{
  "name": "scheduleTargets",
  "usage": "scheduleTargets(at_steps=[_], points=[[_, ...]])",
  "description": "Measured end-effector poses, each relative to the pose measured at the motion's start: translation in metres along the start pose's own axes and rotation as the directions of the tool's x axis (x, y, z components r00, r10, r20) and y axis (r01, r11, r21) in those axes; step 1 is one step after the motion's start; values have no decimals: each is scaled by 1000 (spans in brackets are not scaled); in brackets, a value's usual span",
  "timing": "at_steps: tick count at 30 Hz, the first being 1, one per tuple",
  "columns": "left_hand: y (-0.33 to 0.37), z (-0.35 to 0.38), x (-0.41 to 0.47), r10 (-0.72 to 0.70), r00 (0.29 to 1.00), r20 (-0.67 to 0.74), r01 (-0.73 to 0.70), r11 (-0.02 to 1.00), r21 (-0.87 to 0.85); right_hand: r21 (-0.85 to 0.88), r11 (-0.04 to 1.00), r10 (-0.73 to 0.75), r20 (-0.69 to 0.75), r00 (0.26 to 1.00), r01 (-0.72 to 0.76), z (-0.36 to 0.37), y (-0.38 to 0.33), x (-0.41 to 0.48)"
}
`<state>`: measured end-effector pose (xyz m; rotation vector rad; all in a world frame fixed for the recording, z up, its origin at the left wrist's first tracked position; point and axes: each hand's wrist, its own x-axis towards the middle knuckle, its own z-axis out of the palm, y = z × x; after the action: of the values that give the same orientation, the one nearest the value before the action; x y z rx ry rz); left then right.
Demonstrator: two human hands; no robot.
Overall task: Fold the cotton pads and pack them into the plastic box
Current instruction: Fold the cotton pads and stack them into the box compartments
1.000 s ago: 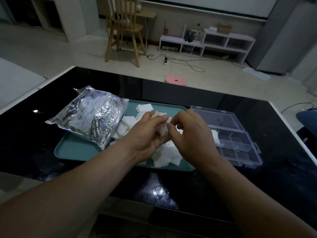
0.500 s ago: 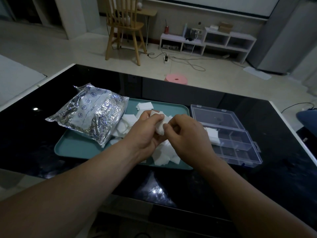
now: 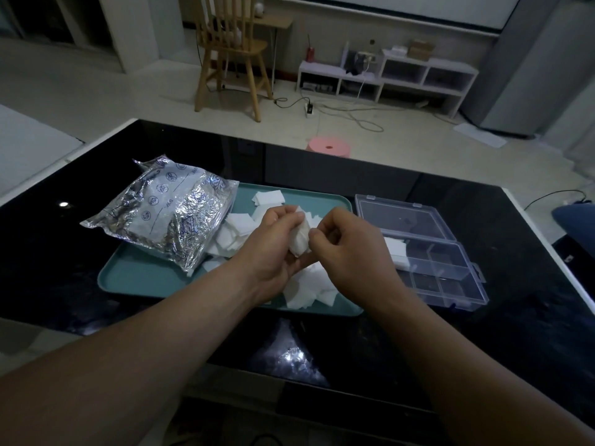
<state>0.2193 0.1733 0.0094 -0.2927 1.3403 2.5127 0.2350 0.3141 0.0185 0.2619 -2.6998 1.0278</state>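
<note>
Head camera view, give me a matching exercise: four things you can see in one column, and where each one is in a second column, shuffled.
Things
1. foil bag
2. plastic box
3. pink stool
4. cotton pad

Places
A. on the floor beyond the table
B. pinched between the left hand and the right hand
C. lying partly on the tray, at its left end
D. lid open, on the table to the right of the tray

Pairs: 1-C, 2-D, 3-A, 4-B
</note>
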Motion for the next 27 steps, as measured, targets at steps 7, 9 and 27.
scheduleTargets(at_steps=[7,9,27], points=[[6,-1,0,-31,999,22,32,999,-43,145,989,-44,47,998,37,-16,-3,5],[17,-5,-1,-79,995,65,88,984,-155,242,970,-36,79,996,16,-28,0,9],[35,-15,-10,-212,960,182,236,964,-126,-27,993,121,131,984,-118,-28,30,17]])
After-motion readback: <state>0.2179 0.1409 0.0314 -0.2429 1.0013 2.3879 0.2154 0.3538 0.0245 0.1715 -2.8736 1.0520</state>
